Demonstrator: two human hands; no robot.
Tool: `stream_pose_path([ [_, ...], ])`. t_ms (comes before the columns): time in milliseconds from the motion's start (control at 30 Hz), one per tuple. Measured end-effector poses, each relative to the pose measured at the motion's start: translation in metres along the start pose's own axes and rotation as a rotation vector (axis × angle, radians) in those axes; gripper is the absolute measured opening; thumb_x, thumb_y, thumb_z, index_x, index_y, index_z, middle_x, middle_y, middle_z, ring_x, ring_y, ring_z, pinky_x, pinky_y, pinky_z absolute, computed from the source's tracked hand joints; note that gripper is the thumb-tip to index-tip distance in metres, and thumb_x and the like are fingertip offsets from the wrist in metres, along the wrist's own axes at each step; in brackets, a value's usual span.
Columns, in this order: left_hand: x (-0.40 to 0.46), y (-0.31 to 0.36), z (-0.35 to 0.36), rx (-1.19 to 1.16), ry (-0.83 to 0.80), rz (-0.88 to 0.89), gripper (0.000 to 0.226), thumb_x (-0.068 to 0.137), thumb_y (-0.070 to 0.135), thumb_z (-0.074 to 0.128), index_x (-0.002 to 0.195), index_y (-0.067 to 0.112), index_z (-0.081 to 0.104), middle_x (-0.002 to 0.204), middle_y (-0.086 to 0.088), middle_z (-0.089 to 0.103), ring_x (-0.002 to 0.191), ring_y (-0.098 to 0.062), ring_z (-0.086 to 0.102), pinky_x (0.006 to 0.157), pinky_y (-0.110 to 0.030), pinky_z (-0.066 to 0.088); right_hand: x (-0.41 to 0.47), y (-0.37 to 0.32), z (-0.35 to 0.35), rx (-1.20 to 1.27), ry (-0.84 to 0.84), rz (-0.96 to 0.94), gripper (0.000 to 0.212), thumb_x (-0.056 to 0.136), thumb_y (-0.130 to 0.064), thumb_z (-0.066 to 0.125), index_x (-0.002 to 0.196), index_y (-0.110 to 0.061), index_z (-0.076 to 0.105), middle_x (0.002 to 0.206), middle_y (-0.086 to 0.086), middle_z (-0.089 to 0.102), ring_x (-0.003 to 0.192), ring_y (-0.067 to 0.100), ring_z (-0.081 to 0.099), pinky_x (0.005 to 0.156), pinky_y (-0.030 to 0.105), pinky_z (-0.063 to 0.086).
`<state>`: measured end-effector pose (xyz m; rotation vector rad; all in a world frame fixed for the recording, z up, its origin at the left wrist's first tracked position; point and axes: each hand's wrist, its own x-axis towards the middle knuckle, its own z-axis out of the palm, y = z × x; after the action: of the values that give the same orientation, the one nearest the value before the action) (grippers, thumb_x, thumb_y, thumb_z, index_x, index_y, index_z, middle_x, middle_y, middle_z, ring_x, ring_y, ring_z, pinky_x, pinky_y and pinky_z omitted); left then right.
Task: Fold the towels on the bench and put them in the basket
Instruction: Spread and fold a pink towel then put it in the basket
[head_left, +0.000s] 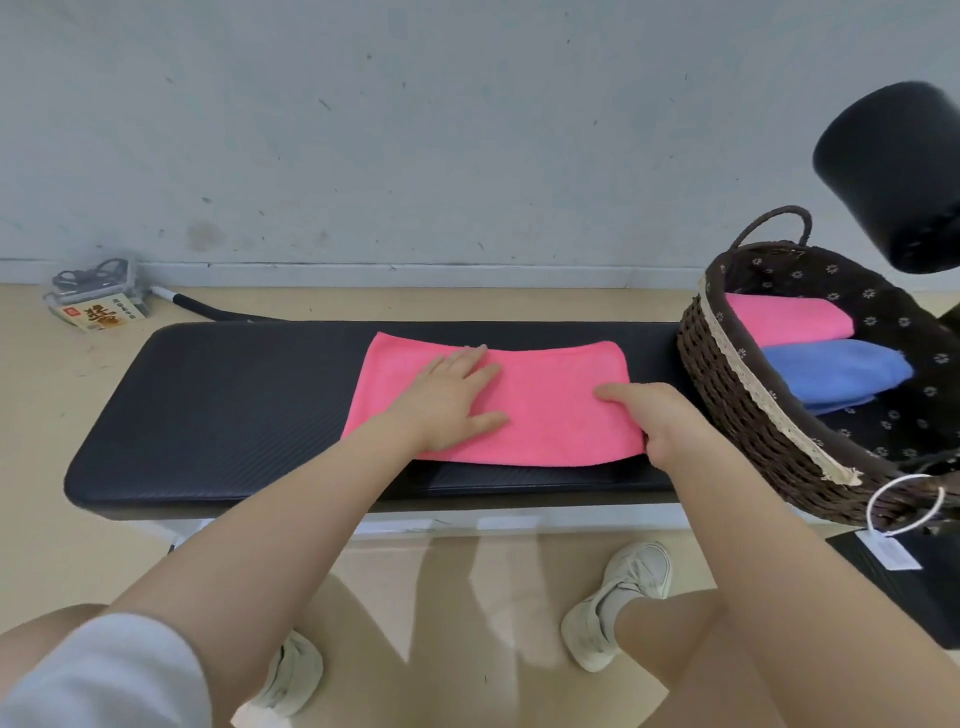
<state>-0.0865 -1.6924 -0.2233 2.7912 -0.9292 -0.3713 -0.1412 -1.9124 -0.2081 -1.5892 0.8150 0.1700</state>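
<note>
Towel first: pink microfibre towel (550, 395), lying flat as a wide rectangle across the middle of the black padded bench (234, 405), already doubled over by the look of the thick near edge. Soft, light, limp, no stiffness of its own, so I judge it will sag and unfold if lifted by one corner. The ribbed bench pad likely gives some grip, so it should slide little while I crease it.

My left hand (457, 400) lies palm down, fingers spread, flat on the towel's left half, pinning it. My right hand (649, 415) is at the right end, forefinger laid on top, the other fingers curled at the near right edge; looks like a pinch on that edge, but I cannot tell for sure.

Best hold, as I judge: both right corners together, fold over toward the left, then lift from underneath with flat hands.

Dark wicker basket with a floral cloth liner (737, 395) sits just right of the towel, holding a folded pink towel (789, 319) and a folded blue towel (836, 371).
</note>
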Motion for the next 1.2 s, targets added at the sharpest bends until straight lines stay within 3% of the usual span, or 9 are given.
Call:
stream_pose_path([
  [300, 0.033, 0.032, 0.014, 0.066, -0.088, -0.058, 0.1, 0.072, 0.075, 0.051, 0.149, 0.03, 0.006, 0.159, -0.002, -0.005, 0.146, -0.023, -0.001, 0.119, -0.041, 0.004, 0.015, -0.007, -0.025, -0.059, -0.05, -0.076, 0.026, 0.088, -0.005, 0.059, 0.113, 0.003, 0.059, 0.094, 0.012, 0.062, 0.074, 0.018, 0.058, 0.062, 0.028, 0.049],
  [500, 0.04, 0.036, 0.015, 0.042, -0.09, -0.1, 0.107, 0.067, 0.076, 0.055, 0.149, 0.031, 0.004, 0.159, -0.002, -0.006, 0.146, -0.025, -0.001, 0.118, -0.043, 0.004, -0.004, -0.036, -0.01, 0.035, -0.252, -0.179, 0.024, 0.088, -0.001, 0.054, 0.11, -0.009, 0.061, 0.099, 0.011, 0.067, 0.087, 0.022, 0.063, 0.076, 0.034, 0.051],
  [633, 0.021, 0.017, 0.003, -0.307, 0.044, -0.029, 0.088, 0.081, 0.048, 0.064, 0.149, 0.022, 0.015, 0.159, -0.001, 0.004, 0.145, -0.017, 0.01, 0.117, -0.029, 0.012, -0.028, -0.05, 0.029, -0.046, -0.373, -0.326, 0.047, 0.086, 0.002, 0.054, 0.13, -0.014, 0.05, 0.085, 0.011, 0.062, 0.075, 0.025, 0.057, 0.064, 0.032, 0.042],
  [700, 0.003, 0.001, -0.003, -0.348, 0.208, -0.043, 0.068, 0.088, 0.032, 0.059, 0.146, 0.017, 0.027, 0.155, -0.003, 0.021, 0.142, -0.018, 0.022, 0.113, -0.025, 0.017, -0.036, -0.052, 0.051, -0.142, -0.372, -0.378, 0.057, 0.084, 0.001, 0.055, 0.137, -0.018, 0.043, 0.066, -0.001, 0.054, 0.052, 0.018, 0.048, 0.045, 0.023, 0.035],
  [800, -0.028, -0.024, -0.007, -0.418, 0.313, -0.176, 0.046, 0.094, 0.018, 0.049, 0.14, 0.014, 0.041, 0.137, -0.004, 0.05, 0.123, -0.02, 0.047, 0.098, -0.021, 0.031, -0.042, -0.05, 0.086, -0.299, -0.329, -0.446, 0.055, 0.084, 0.001, 0.052, 0.137, -0.009, 0.042, 0.067, -0.013, 0.044, 0.031, 0.002, 0.041, 0.037, 0.015, 0.032],
  [867, -0.044, -0.04, -0.007, -0.503, 0.327, -0.302, 0.043, 0.096, 0.015, 0.042, 0.14, 0.016, 0.039, 0.122, -0.006, 0.06, 0.108, -0.022, 0.056, 0.085, -0.022, 0.036, -0.047, -0.045, 0.111, -0.412, -0.294, -0.489, 0.055, 0.084, -0.001, 0.05, 0.137, -0.006, 0.04, 0.071, -0.009, 0.047, 0.04, -0.001, 0.048, 0.046, 0.016, 0.037],
  [967, -0.056, -0.054, -0.004, -0.755, 0.344, -0.426, 0.042, 0.098, 0.015, 0.033, 0.139, 0.016, 0.036, 0.107, -0.001, 0.062, 0.103, -0.02, 0.057, 0.087, -0.029, 0.041, -0.052, -0.035, 0.143, -0.54, -0.24, -0.523, 0.053, 0.082, -0.007, 0.052, 0.134, -0.008, 0.042, 0.092, 0.004, 0.061, 0.079, 0.019, 0.062, 0.07, 0.033, 0.05],
  [1067, -0.059, -0.054, 0.003, -0.833, 0.327, -0.401, 0.041, 0.098, 0.018, 0.032, 0.139, 0.018, 0.038, 0.111, -0.002, 0.062, 0.106, -0.017, 0.058, 0.092, -0.032, 0.043, -0.055, -0.024, 0.162, -0.616, -0.239, -0.496, 0.049, 0.085, -0.014, 0.055, 0.131, -0.005, 0.042, 0.112, 0.013, 0.063, 0.096, 0.028, 0.062, 0.082, 0.04, 0.051],
  [1200, -0.059, -0.049, 0.004, -0.751, 0.353, -0.331, 0.042, 0.099, 0.019, 0.034, 0.14, 0.029, 0.036, 0.094, -0.004, 0.062, 0.092, -0.021, 0.058, 0.077, -0.026, 0.038, -0.056, -0.015, 0.165, -0.754, -0.374, -0.53, 0.046, 0.091, -0.015, 0.049, 0.134, -0.001, 0.041, 0.117, 0.014, 0.061, 0.102, 0.03, 0.06, 0.087, 0.04, 0.049],
])
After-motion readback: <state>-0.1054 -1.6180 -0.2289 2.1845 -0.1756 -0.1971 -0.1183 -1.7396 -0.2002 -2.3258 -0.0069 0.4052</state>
